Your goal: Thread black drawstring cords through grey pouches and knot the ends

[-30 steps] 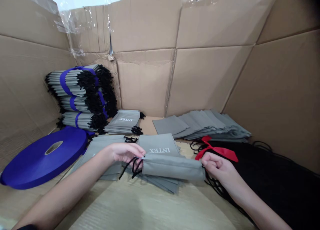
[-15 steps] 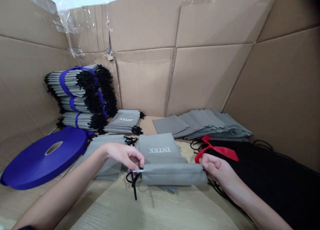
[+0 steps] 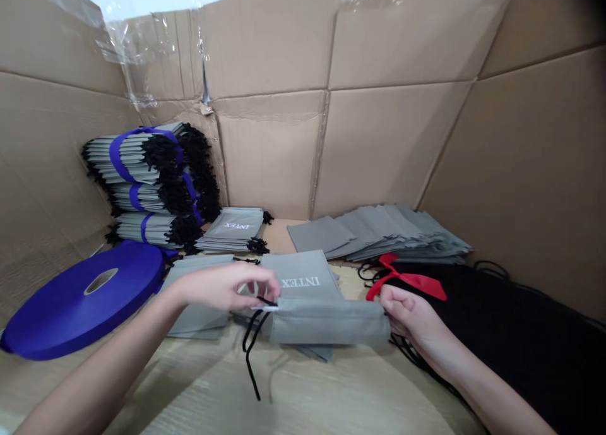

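Fingers of the left hand pinch a black drawstring at one end of the grey pouch; the right hand grips the other end above the wooden table

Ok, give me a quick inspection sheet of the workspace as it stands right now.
Surface: pale wood-grain table.
Job's things: grey pouch held level between both hands; its black cord hangs from the left end.
Clutter: INTEX pouch pile, ribbon-tied bundles, blue ribbon roll, fanned grey pouches, red ribbon.
Grippers: left hand pinches the pouch's left end by the cord; right hand grips its right end.
Cables: heap of black cords on the right.
Surroundings: cardboard walls on three sides, loose clear tape on top.
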Tool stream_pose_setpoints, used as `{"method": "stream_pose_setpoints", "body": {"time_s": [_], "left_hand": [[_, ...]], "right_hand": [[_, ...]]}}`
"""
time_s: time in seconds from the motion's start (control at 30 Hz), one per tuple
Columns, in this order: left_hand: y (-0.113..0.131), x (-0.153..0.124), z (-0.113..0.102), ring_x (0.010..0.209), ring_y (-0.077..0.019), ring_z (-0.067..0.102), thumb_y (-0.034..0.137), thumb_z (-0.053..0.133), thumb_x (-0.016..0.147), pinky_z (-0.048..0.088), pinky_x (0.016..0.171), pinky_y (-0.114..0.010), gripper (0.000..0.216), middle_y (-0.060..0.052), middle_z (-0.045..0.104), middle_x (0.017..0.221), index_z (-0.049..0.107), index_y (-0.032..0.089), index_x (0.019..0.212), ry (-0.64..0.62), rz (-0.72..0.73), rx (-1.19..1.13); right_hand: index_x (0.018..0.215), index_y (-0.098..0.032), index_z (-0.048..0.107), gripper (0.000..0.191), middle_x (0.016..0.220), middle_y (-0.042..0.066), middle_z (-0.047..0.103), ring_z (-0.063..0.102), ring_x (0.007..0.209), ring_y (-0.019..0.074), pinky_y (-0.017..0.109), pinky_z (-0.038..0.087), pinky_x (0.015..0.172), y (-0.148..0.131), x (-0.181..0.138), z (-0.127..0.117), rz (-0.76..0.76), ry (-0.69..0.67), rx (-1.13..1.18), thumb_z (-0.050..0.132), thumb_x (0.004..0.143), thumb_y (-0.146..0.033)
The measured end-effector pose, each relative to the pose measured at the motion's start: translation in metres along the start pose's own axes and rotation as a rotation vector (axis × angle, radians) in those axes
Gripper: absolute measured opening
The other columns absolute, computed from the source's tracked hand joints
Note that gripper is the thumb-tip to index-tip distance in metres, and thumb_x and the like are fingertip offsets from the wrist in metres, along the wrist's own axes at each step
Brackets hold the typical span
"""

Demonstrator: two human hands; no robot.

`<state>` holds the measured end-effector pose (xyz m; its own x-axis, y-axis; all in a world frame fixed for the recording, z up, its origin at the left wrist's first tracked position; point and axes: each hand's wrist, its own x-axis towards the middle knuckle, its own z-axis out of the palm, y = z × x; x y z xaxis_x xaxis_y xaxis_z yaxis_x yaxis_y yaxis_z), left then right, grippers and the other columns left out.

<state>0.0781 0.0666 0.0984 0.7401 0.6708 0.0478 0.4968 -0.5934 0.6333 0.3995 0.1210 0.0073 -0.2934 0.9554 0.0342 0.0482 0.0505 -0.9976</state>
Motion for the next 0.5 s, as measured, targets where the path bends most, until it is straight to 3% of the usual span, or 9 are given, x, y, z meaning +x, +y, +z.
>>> {"method": "stream_pose_setpoints", "body": {"time_s": [0.13, 0.2, 0.33, 0.5], "left_hand": [[-0.002, 0.005, 0.013, 0.087, -0.014, 0.051, 0.015, 0.054, 0.077, 0.043, 0.078, -0.028, 0.025, -0.004, 0.052, 0.097, 0.042, 0.019, 0.098, 0.327, 0.026, -0.077], [-0.002, 0.007, 0.019, 0.094, -0.0154, 0.049, 0.014, 0.056, 0.076, 0.042, 0.083, -0.029, 0.031, -0.006, 0.049, 0.103, 0.038, 0.02, 0.1, 0.431, 0.09, -0.05], [0.003, 0.005, 0.023, 0.109, -0.0184, 0.041, 0.008, 0.047, 0.077, 0.036, 0.094, -0.035, 0.037, -0.009, 0.041, 0.116, 0.032, 0.023, 0.107, 0.459, 0.186, 0.115], [0.006, 0.004, 0.022, 0.113, -0.0215, 0.036, 0.008, 0.045, 0.076, 0.032, 0.098, -0.038, 0.03, -0.009, 0.036, 0.117, 0.041, 0.022, 0.103, 0.494, 0.209, 0.299]], "right_hand": [[0.057, -0.02, 0.034, 0.047, 0.047, -0.011, 0.018, 0.01, 0.042, 0.0044, 0.021, 0.008, 0.042, -0.004, 0.001, -0.001, 0.0, 0.024, 0.047, 0.061, 0.064, -0.058], [0.057, -0.02, 0.034, 0.046, 0.047, -0.011, 0.017, 0.01, 0.042, 0.0046, 0.02, 0.009, 0.041, -0.007, 0.0, -0.001, -0.002, 0.054, 0.082, 0.061, 0.066, -0.056], [0.056, -0.02, 0.034, 0.048, 0.048, -0.011, 0.016, 0.008, 0.044, 0.0049, 0.019, 0.01, 0.04, -0.012, -0.002, -0.001, -0.002, 0.099, 0.165, 0.064, 0.064, -0.056], [0.057, -0.02, 0.034, 0.047, 0.048, -0.011, 0.015, 0.008, 0.046, 0.0054, 0.019, 0.01, 0.041, -0.013, -0.003, -0.001, 0.013, 0.094, 0.221, 0.063, 0.067, -0.055]]}}
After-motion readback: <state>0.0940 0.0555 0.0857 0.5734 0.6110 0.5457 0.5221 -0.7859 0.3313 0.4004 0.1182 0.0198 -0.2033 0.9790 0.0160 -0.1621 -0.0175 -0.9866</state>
